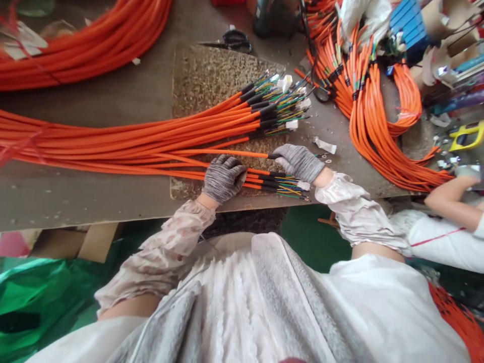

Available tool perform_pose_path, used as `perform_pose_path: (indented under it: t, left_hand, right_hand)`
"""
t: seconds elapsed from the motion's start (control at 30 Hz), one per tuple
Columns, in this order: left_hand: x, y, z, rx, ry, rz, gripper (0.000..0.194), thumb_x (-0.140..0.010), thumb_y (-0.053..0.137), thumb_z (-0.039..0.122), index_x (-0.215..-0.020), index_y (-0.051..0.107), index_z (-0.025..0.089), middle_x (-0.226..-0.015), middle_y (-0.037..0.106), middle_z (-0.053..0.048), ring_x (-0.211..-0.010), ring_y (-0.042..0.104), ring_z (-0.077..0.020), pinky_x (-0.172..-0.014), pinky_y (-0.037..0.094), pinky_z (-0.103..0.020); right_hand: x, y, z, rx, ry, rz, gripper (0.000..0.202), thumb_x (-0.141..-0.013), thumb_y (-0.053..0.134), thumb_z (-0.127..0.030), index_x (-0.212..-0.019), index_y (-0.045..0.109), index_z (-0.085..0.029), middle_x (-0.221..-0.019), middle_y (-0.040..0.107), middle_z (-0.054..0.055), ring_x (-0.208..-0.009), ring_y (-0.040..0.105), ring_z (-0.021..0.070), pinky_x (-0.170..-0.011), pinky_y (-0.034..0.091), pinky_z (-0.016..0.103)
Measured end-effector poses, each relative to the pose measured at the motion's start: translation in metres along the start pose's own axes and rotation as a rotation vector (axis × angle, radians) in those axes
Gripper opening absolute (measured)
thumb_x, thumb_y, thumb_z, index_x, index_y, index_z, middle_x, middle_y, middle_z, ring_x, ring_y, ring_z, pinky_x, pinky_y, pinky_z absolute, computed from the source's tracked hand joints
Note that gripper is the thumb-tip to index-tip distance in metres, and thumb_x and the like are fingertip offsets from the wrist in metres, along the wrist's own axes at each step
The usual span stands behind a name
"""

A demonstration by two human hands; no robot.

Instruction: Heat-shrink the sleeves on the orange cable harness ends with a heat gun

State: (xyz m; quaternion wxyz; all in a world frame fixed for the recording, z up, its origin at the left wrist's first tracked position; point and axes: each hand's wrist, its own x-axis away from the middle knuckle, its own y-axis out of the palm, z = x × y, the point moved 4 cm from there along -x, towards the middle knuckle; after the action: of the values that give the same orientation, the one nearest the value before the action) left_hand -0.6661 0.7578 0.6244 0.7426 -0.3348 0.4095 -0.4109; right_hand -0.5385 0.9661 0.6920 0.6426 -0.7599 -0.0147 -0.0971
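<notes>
My left hand (224,179), in a grey striped glove, curls over a few orange cables (181,173) near the table's front edge. My right hand (300,162), gloved alike, grips one orange cable (234,152) at its black-sleeved end, slightly apart from the rest; its wire tips are mostly hidden by the fingers. Beyond both hands lies a thick bundle of orange cables (151,132), whose ends carry black sleeves, thin coloured wires and white connectors (285,83). Below my right hand are several more sleeved ends (278,181). A worn board (204,75) lies under the cable ends.
A large orange coil (124,35) lies at the back left. Black scissors (236,40) rest behind the board. More orange cables (368,116), a blue bin (408,25) and a yellow-handled tool (467,136) occupy the right. A co-worker's arm (454,201) reaches in there.
</notes>
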Motion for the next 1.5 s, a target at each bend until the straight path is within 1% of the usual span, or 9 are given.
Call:
perform_pose_path:
  t: [0.23, 0.43, 0.6, 0.7, 0.87, 1.0, 1.2, 1.37, 1.5]
  left_hand:
    - [0.003, -0.002, 0.000, 0.048, -0.013, 0.031, 0.032, -0.106, 0.054, 0.036, -0.116, 0.081, 0.023, -0.116, 0.075, -0.013, -0.112, 0.065, -0.0344, -0.099, 0.050, -0.052]
    - [0.005, -0.002, -0.001, -0.009, -0.107, 0.066, 0.037, -0.105, 0.058, 0.040, -0.131, 0.076, 0.023, -0.131, 0.072, -0.013, -0.125, 0.061, -0.0363, -0.110, 0.044, -0.055]
    - [0.005, 0.003, -0.004, -0.069, -0.108, 0.053, 0.037, -0.105, 0.058, 0.042, -0.127, 0.079, 0.022, -0.125, 0.076, -0.012, -0.117, 0.065, -0.0360, -0.105, 0.045, -0.053]
    - [0.005, 0.002, -0.004, -0.093, -0.101, 0.056, 0.035, -0.105, 0.057, 0.040, -0.126, 0.080, 0.022, -0.124, 0.077, -0.012, -0.116, 0.066, -0.0358, -0.104, 0.046, -0.053]
    - [0.005, 0.001, -0.001, -0.084, -0.082, 0.059, 0.034, -0.105, 0.058, 0.038, -0.124, 0.081, 0.022, -0.124, 0.077, -0.011, -0.117, 0.066, -0.0361, -0.102, 0.047, -0.053]
    - [0.005, 0.002, -0.001, -0.088, -0.094, 0.047, 0.035, -0.105, 0.057, 0.040, -0.125, 0.081, 0.021, -0.123, 0.077, -0.012, -0.115, 0.066, -0.0371, -0.101, 0.047, -0.055]
    - [0.008, 0.001, -0.005, -0.026, -0.123, 0.056, 0.039, -0.105, 0.057, 0.038, -0.137, 0.074, 0.021, -0.133, 0.072, -0.014, -0.124, 0.062, -0.0368, -0.109, 0.045, -0.055]
    - [0.007, 0.002, -0.004, -0.014, -0.088, 0.066, 0.039, -0.107, 0.056, 0.038, -0.137, 0.074, 0.021, -0.134, 0.073, -0.013, -0.127, 0.062, -0.0356, -0.113, 0.044, -0.054]
    - [0.004, 0.003, -0.003, -0.056, -0.081, 0.059, 0.036, -0.107, 0.056, 0.039, -0.129, 0.078, 0.021, -0.128, 0.076, -0.011, -0.117, 0.066, -0.0348, -0.106, 0.047, -0.052]
  right_hand:
    - [-0.002, 0.006, 0.008, -0.027, 0.029, -0.059, 0.040, -0.108, 0.047, -0.028, -0.131, 0.074, -0.010, -0.124, 0.077, 0.017, -0.115, 0.070, 0.0297, -0.103, 0.052, 0.040]
    - [-0.008, 0.005, -0.021, 0.125, 0.050, -0.355, 0.037, -0.111, 0.050, -0.037, -0.122, 0.079, -0.019, -0.117, 0.080, 0.012, -0.106, 0.072, 0.0290, -0.091, 0.052, 0.038]
    - [-0.064, -0.009, -0.039, 0.305, 0.130, -0.081, 0.049, -0.112, 0.031, -0.025, -0.147, 0.062, -0.010, -0.149, 0.063, 0.024, -0.135, 0.058, 0.0390, -0.104, 0.046, 0.051]
    - [-0.087, -0.004, -0.042, 0.358, 0.120, -0.095, 0.053, -0.109, 0.022, -0.014, -0.140, 0.064, -0.004, -0.148, 0.061, 0.028, -0.139, 0.053, 0.0414, -0.108, 0.041, 0.055]
    - [-0.049, -0.004, -0.050, 0.282, 0.160, -0.135, 0.039, -0.108, 0.043, -0.026, -0.134, 0.067, -0.009, -0.135, 0.068, 0.023, -0.121, 0.064, 0.0367, -0.102, 0.046, 0.047]
    - [-0.021, 0.000, -0.049, 0.086, 0.219, -0.163, 0.040, -0.110, 0.043, -0.028, -0.136, 0.068, -0.010, -0.131, 0.072, 0.019, -0.117, 0.068, 0.0320, -0.098, 0.050, 0.040]
    - [-0.029, 0.012, -0.033, 0.008, 0.151, -0.164, 0.038, -0.110, 0.047, -0.027, -0.136, 0.071, -0.011, -0.132, 0.075, 0.015, -0.121, 0.069, 0.0295, -0.103, 0.048, 0.037]
    - [-0.029, 0.005, -0.035, 0.079, 0.064, -0.300, 0.039, -0.112, 0.046, -0.036, -0.131, 0.075, -0.017, -0.129, 0.076, 0.013, -0.119, 0.069, 0.0295, -0.099, 0.049, 0.038]
    - [-0.056, -0.023, -0.024, 0.246, 0.221, -0.021, 0.045, -0.111, 0.043, -0.040, -0.137, 0.070, -0.013, -0.140, 0.068, 0.022, -0.130, 0.061, 0.0402, -0.105, 0.046, 0.052]
